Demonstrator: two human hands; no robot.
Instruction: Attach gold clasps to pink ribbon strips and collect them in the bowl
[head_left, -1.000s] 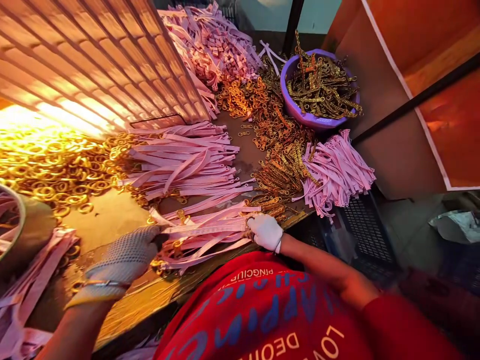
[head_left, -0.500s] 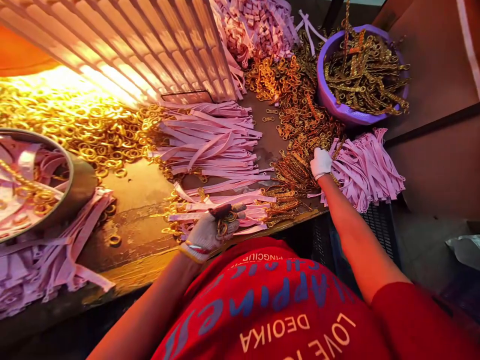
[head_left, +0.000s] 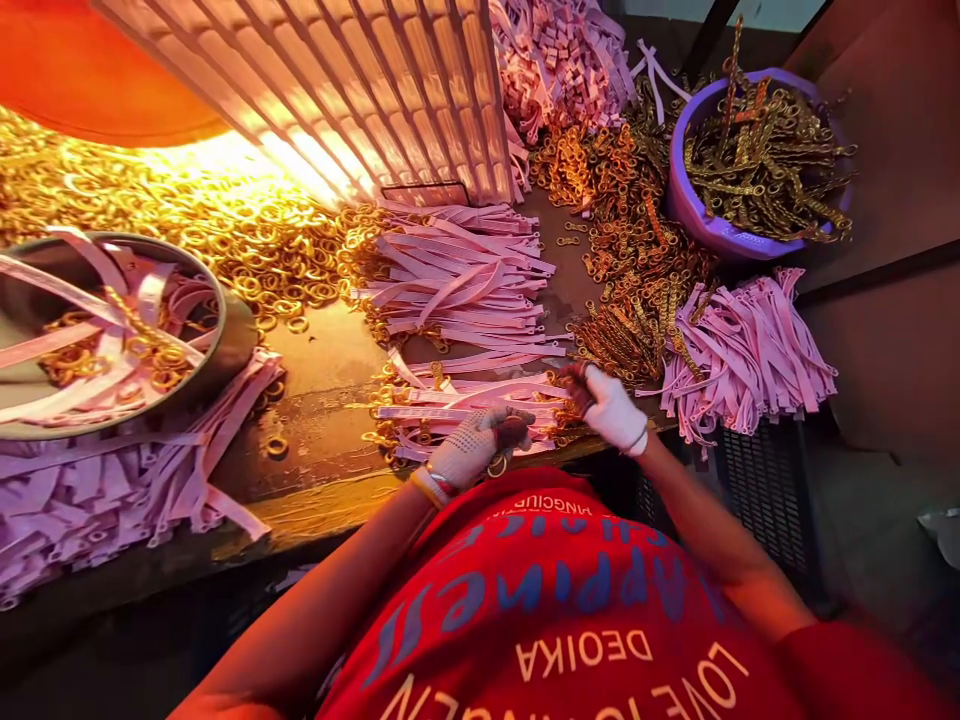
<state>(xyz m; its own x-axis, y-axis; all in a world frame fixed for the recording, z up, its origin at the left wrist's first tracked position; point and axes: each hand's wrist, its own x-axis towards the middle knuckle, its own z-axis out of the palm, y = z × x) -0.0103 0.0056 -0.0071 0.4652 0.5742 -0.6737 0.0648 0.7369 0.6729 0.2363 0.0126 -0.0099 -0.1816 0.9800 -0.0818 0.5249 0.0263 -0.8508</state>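
My left hand, in a white glove with dark fingertips, is closed low over the table's front edge. A gold ring hangs under its curled fingers. Across from it, my right hand, gloved the same way, has its fingers pressed together and aimed at the left one; whatever they pinch is too small or hidden to name. Just behind both hands lies a row of pink straps, with gold rings at their left ends and short gold chains at their right ends. A gap separates the two hands.
Loose gold rings are heaped at the left, by a metal bowl of straps. Gold chain pieces and a purple bucket stand right of a ribbed panel. More pink straps lie at the right edge.
My right hand has come left from the chain pile toward my left hand. My left hand has turned over, its back now showing. The view has shifted left.
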